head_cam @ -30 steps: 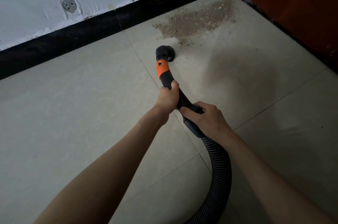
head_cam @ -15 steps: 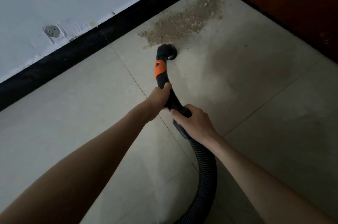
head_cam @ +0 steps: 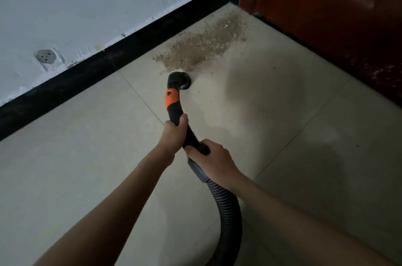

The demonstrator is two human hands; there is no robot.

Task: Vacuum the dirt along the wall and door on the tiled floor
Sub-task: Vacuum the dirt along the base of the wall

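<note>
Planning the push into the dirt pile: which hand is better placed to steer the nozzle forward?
Left hand, probably. It grips the tube nearest the nozzle, just short of the dirt. The right hand holds farther back, by the hose.

Dim, soft light; a broad shadow darkens the floor, wide-angle bending at the edges

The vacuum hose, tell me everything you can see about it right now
The vacuum hose is a dark ribbed tube rising from the bottom edge into a grey cuff, then a curved black handle that looks like hard plastic, with an orange band. It ends in a round black nozzle at the floor, at the near edge of the dirt patch; whether they touch is unclear. The left hand grips the handle higher up; the right hand grips it by the cuff.
</note>
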